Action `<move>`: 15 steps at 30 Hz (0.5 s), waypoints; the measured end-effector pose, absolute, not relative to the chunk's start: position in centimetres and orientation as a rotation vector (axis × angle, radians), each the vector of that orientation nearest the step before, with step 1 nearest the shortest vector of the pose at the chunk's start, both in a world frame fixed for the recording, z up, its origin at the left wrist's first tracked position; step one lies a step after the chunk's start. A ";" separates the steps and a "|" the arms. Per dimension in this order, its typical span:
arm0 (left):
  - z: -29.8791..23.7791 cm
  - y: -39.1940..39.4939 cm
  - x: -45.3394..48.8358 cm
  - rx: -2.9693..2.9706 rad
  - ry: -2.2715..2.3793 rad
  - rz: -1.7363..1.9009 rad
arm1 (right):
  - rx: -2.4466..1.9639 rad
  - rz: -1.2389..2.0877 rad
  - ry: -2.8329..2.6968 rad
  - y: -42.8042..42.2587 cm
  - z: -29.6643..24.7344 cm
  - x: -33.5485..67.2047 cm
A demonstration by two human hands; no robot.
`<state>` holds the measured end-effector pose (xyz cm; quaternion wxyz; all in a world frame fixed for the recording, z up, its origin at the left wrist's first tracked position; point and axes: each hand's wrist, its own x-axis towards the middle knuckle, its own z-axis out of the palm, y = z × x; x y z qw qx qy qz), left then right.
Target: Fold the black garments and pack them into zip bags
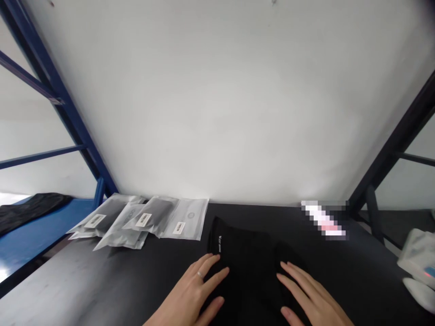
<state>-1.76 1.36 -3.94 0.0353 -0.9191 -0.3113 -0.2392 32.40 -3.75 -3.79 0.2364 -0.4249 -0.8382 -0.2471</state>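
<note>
The left hand (186, 295) and the right hand (311, 295) rest palm down on a folded black garment (246, 271). The garment lies on the table (70, 283), directly between and ahead of both hands. The fingers (215, 275) of the left hand are spread wide and lie flat on the garment's left part, and a ring (200, 274) sits on one of them. The fingers (295, 277) of the right hand are also spread wide, on its right part. Neither hand closes on the cloth. A small white print (219, 244) marks the garment's far left corner, ahead of the left fingers.

Ahead of and to the left of the left fingers, four clear plastic bags (146, 221) with white labels overlap on the table. Three show dark contents. Farther left, black cloth (29, 210) lies on a blue shelf (41, 235). Ahead of the right fingers is a pixelated object (324, 219), too obscured to identify. To the right of the right fingers, a white bundle (419, 258) sits at the table's edge. A white wall (217, 104) stands beyond the table, between dark blue steel frames (64, 117).
</note>
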 end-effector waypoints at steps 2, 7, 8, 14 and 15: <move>-3.6 1.8 -1.3 -2.917 -0.964 -0.533 | -1.170 -0.727 -2.354 -3.3 -4.1 32.2; -4.2 2.2 -1.5 -3.101 -1.000 -0.280 | -1.121 -0.766 -2.478 -2.7 -5.1 33.1; -4.5 2.3 -1.7 -3.107 -0.997 -0.283 | -1.110 -0.786 -2.480 -2.7 -5.1 33.3; -5.6 4.6 -5.8 -2.741 -1.049 -0.548 | -1.054 -0.750 -2.484 -2.8 -4.2 34.3; -5.5 5.5 -7.2 -2.625 -1.104 -0.561 | -1.037 -0.756 -2.485 -2.8 -4.0 34.4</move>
